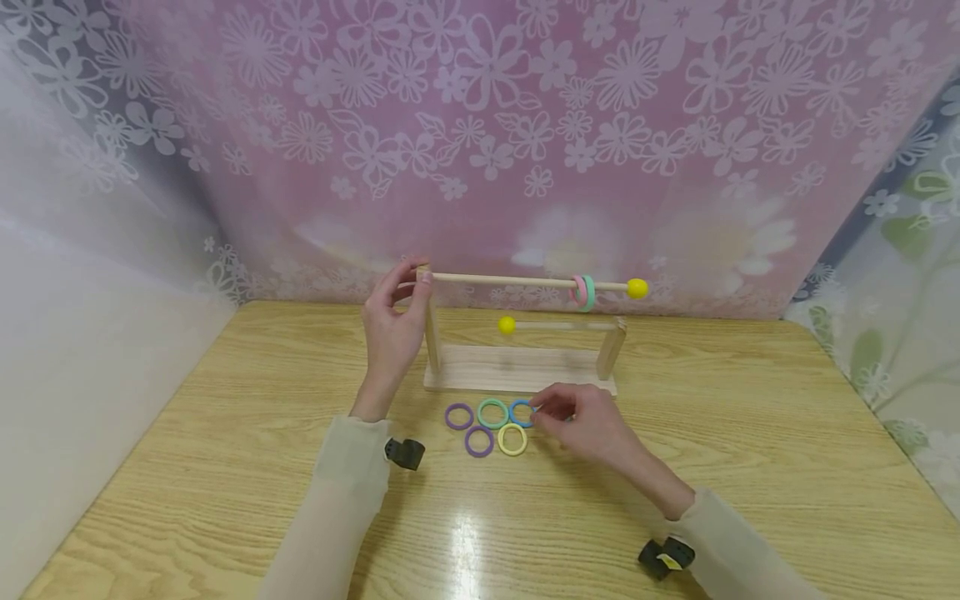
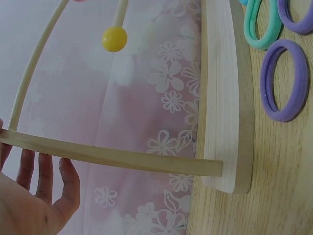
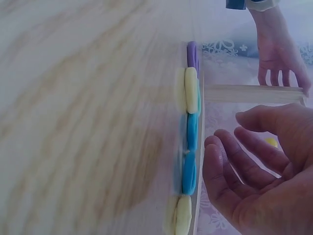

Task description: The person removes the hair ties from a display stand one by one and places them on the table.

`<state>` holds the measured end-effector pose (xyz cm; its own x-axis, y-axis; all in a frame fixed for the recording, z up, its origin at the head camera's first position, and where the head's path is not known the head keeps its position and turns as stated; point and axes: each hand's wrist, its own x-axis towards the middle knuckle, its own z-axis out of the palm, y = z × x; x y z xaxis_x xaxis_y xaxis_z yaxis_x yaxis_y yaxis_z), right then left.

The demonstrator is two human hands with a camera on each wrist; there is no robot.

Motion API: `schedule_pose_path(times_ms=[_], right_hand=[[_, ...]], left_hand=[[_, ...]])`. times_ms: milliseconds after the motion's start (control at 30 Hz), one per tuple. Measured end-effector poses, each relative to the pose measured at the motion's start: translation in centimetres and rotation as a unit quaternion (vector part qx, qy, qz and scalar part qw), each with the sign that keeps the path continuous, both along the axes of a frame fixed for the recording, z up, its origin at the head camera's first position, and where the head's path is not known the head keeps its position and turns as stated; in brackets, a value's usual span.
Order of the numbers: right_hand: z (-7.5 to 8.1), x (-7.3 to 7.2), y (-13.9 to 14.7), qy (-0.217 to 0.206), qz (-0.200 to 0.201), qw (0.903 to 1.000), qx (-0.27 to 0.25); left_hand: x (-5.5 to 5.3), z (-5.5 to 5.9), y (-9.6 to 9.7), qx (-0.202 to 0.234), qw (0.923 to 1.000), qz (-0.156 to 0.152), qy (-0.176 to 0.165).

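Note:
My left hand (image 1: 397, 325) grips the top of the left post (image 1: 432, 337) of a wooden stand, thumb in front. From that post a long upper rod (image 1: 502, 280) runs right to a yellow ball (image 1: 637, 289), with a pink hair tie (image 1: 573, 293) and a mint hair tie (image 1: 591, 293) hung on it. My right hand (image 1: 592, 421) hovers low beside a blue hair tie (image 1: 512, 414), fingers loosely bent. In the right wrist view, nothing sits between its thumb and fingers. A second blue hair tie (image 3: 188, 174) and a yellow one (image 3: 183, 215) show there, mostly hidden by the hand from above.
Flat on the table (image 1: 225, 467) before the stand's base (image 1: 517, 367) lie two purple hair ties (image 1: 447, 417), a mint one (image 1: 479, 414) and a yellow one (image 1: 500, 439). A shorter, lower rod ends in a yellow ball (image 1: 507, 325). Behind hangs a flowered curtain (image 1: 465, 167).

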<state>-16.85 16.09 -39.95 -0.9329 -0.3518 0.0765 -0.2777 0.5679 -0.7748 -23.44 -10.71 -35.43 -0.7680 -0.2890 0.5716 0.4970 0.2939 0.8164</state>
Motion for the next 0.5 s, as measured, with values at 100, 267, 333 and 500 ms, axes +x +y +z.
schedule_pose_path(times_ms=[100, 267, 333, 500], right_hand=[[0.1, 0.0, 0.3, 0.004, -0.011, 0.9999, -0.006], [0.3, 0.0, 0.8, 0.011, -0.024, 0.9996, -0.007], [0.4, 0.0, 1.1, 0.016, -0.027, 0.9995, -0.007], [0.6, 0.0, 1.5, 0.023, -0.042, 0.9986, -0.023]], left_hand=[[0.0, 0.0, 0.0, 0.000, 1.0000, -0.002, 0.001], [0.1, 0.1, 0.2, 0.008, 0.9999, -0.001, -0.009], [0.1, 0.2, 0.2, 0.011, 0.9998, 0.001, -0.014], [0.0, 0.1, 0.3, 0.013, 0.9998, -0.001, -0.015]])
